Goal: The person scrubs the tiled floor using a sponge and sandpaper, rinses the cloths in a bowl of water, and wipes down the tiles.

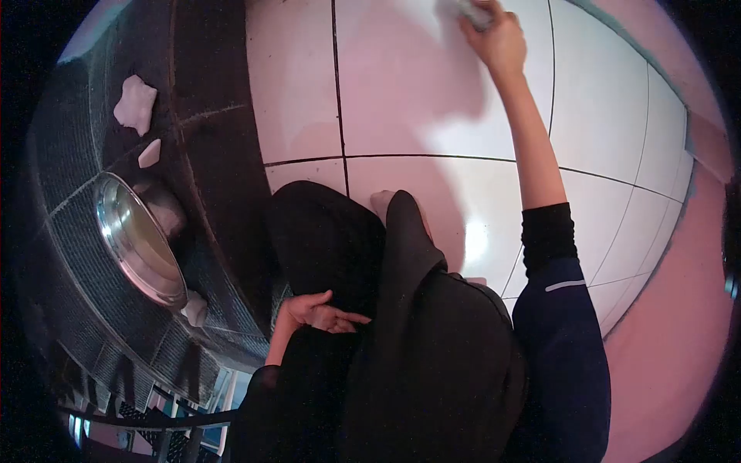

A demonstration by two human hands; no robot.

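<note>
At the top of the view, my right hand (498, 42) is closed around a small greyish object (477, 14), held against the white tiled floor (401, 85). What the object is I cannot make out, as it is small and partly cut off by the frame edge. My left hand (320, 315) rests on the dark cloth over my leg (332, 247), its fingers apart and nothing in them.
A round metal bowl (139, 239) with liquid stands on the dark ribbed tiles at left. Near it lie a pale star-like piece (137, 105), a smaller pale piece (150, 153) and a whitish lump (195, 309). A pink wall (671, 309) runs along the right.
</note>
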